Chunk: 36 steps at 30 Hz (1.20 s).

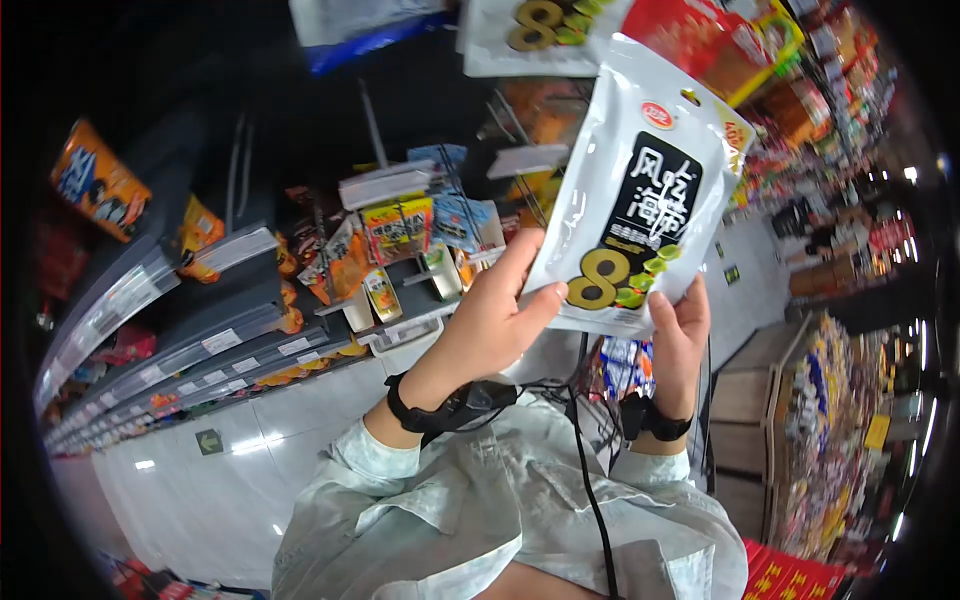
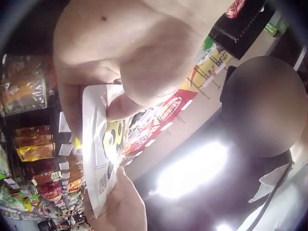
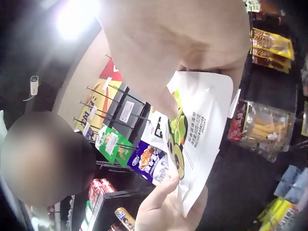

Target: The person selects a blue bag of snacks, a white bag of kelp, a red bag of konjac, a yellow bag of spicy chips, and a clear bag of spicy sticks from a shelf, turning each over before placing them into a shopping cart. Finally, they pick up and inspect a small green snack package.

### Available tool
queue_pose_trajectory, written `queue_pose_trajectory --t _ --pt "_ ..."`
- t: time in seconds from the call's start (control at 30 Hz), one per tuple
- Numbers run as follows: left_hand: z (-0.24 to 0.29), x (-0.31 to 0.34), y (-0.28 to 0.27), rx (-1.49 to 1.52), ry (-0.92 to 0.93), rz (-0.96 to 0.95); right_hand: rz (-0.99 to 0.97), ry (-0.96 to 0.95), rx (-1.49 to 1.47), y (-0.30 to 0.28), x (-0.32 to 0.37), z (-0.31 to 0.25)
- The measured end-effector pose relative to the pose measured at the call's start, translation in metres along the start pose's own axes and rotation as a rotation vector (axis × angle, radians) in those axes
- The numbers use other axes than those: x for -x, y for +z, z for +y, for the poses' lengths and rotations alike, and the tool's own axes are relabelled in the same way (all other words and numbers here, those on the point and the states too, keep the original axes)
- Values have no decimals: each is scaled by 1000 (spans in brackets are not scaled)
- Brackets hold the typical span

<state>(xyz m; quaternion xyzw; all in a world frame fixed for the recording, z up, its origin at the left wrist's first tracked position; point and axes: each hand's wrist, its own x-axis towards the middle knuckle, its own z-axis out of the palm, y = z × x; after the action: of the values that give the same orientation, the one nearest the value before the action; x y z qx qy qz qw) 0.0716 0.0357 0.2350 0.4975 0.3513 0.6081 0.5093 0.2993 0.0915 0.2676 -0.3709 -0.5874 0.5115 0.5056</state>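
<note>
A white kelp snack bag (image 1: 622, 235), with a black label and pictured kelp rings, is held up in front of the shelves in the head view. My left hand (image 1: 505, 320) pinches its lower left corner, thumb on the printed front and fingers behind. On the lower right edge, my right hand (image 1: 683, 335) grips it the same way. The right wrist view shows the bag's bottom panel (image 3: 204, 125) with small dark print, between my right hand (image 3: 178, 38) above and my left hand (image 3: 166, 207) below. Both wrists wear black straps.
Snack packets hang on hooks, among them a similar white packet (image 1: 540, 35) behind the bag's top and an orange packet (image 1: 100, 180) at far left. Shelf edges with price tags (image 1: 222, 341) run along the left. A stocked display stand (image 1: 760, 420) stands at right across the tiled floor (image 1: 740, 270).
</note>
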Motion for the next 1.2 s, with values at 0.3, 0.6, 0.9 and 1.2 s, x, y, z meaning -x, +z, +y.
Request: queue_pose_trajectory --t 0.3,0.6,0.9,1.2 --pt "-78 -12 71 -3 14 -50 84 56 158 -77 33 24" --pt "-143 -33 174 -140 -248 -194 210 149 133 -210 69 77" --pt "-218 -41 272 -349 -461 -360 433 311 103 -312 125 120" --pt "-236 -44 319 -752 -132 -660 797 375 661 -363 176 165"
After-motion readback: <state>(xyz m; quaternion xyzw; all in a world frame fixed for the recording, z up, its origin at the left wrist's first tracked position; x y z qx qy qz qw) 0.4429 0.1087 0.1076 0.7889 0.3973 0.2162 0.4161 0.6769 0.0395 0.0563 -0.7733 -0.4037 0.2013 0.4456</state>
